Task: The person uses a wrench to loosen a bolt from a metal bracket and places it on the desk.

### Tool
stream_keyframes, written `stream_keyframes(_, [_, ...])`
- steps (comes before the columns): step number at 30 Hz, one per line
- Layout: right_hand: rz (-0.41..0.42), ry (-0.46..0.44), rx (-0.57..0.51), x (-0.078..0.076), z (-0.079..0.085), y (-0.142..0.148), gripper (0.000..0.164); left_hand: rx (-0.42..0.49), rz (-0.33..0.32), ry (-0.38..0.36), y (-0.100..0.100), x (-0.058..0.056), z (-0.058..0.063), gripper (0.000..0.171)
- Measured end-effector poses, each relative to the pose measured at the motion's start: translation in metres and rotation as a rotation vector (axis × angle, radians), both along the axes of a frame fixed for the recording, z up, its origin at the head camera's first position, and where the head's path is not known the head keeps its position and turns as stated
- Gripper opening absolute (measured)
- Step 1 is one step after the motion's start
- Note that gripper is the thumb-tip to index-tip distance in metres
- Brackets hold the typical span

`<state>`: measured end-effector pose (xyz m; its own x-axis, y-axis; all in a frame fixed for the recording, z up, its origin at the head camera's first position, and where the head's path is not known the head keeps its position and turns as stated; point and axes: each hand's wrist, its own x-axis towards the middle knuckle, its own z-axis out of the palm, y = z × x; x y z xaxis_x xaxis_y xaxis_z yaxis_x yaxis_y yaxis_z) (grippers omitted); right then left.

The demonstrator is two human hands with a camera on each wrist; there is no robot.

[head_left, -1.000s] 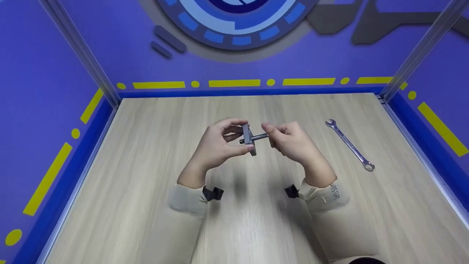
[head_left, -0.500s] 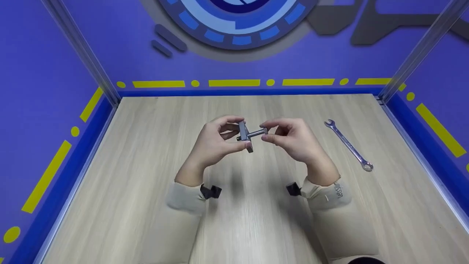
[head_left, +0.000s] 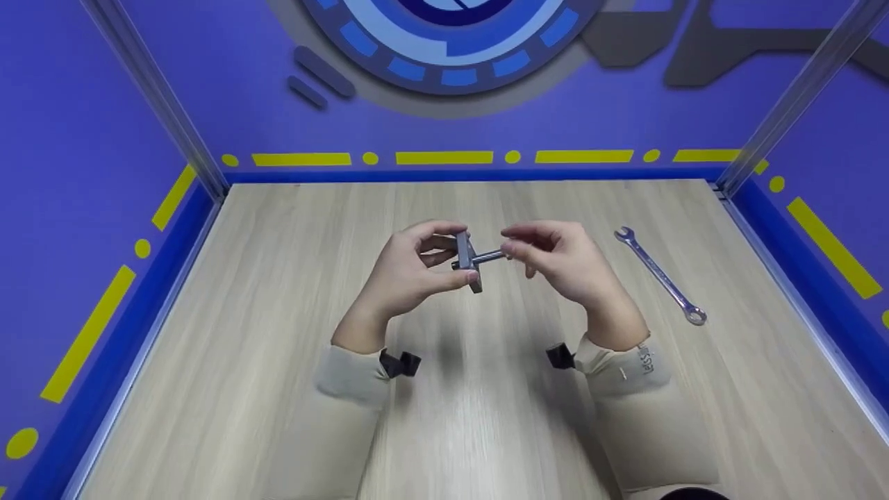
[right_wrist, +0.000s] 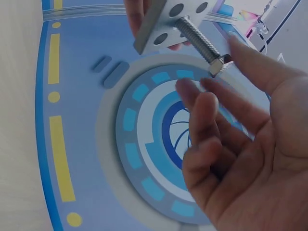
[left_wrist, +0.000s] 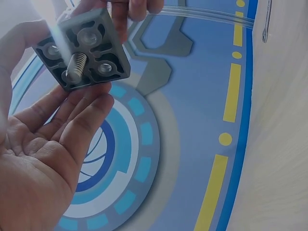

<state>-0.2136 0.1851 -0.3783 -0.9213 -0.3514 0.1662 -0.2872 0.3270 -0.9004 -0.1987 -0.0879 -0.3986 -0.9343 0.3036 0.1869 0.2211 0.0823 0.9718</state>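
My left hand [head_left: 411, 269] grips a square grey metal plate [head_left: 463, 248] by its edges, fingers above and thumb below. Four-cornered holes and a ribbed face on the plate [left_wrist: 98, 62] show in the left wrist view. A hex-head bolt [head_left: 490, 256] passes through one hole, its threaded end [left_wrist: 77, 68] poking out on the ribbed side. Much of the bolt's shank [right_wrist: 198, 39] stands out on the smooth side. My right hand [head_left: 566, 264] has its thumb and a blurred finger at opposite sides of the bolt head [right_wrist: 217, 66]; its other fingers curl loosely.
A combination wrench [head_left: 660, 274] lies on the wooden table [head_left: 278, 278], right of my right hand. Blue printed panels [head_left: 444, 132] with metal corner posts enclose the table at the back and both sides. Both wrists carry small black cameras [head_left: 560, 356].
My right thumb and fingers have shifted around the bolt head, from extended, to spread around it, to the thumb on it. My left hand and the plate have moved only slightly.
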Motion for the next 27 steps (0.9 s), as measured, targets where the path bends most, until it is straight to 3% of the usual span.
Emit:
stream_keyframes(7, [0.054,-0.042,-0.031,0.0001,-0.0009,0.0002,0.024,-0.036,0.005,0.013,0.0013,-0.0011,-0.0020,0.067])
stream_keyframes(16, [0.063,0.016,-0.042,0.0007,-0.0014,0.0014,0.017,-0.043,0.015,0.023,-0.0008,-0.0007,-0.0024,0.067])
stream_keyframes(23, [0.109,0.135,-0.132,0.0018,-0.0028,-0.0014,0.015,-0.007,0.016,0.016,-0.0018,-0.0006,-0.0010,0.067])
stream_keyframes(27, [0.102,0.137,-0.146,0.0024,-0.0026,-0.0006,0.019,-0.001,0.010,0.013,-0.0016,-0.0005,-0.0005,0.067])
